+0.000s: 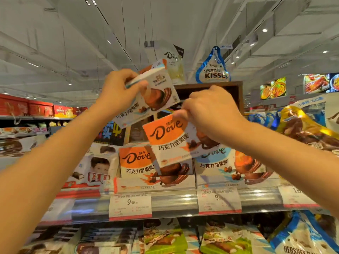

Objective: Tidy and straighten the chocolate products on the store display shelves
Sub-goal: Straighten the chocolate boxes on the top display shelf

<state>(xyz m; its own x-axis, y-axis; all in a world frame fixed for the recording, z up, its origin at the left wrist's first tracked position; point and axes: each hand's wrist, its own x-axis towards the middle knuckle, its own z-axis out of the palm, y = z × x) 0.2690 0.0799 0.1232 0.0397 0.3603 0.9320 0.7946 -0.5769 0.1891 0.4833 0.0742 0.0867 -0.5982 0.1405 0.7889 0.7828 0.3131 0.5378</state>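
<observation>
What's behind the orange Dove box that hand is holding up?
Behind the orange Dove box in the right hand stand more Dove boxes: an orange row and a blue row. Their middles are covered.

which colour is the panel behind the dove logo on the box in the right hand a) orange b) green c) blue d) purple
a: the Dove box that the right hand pinches by its top edge has an orange panel behind the logo.
</observation>
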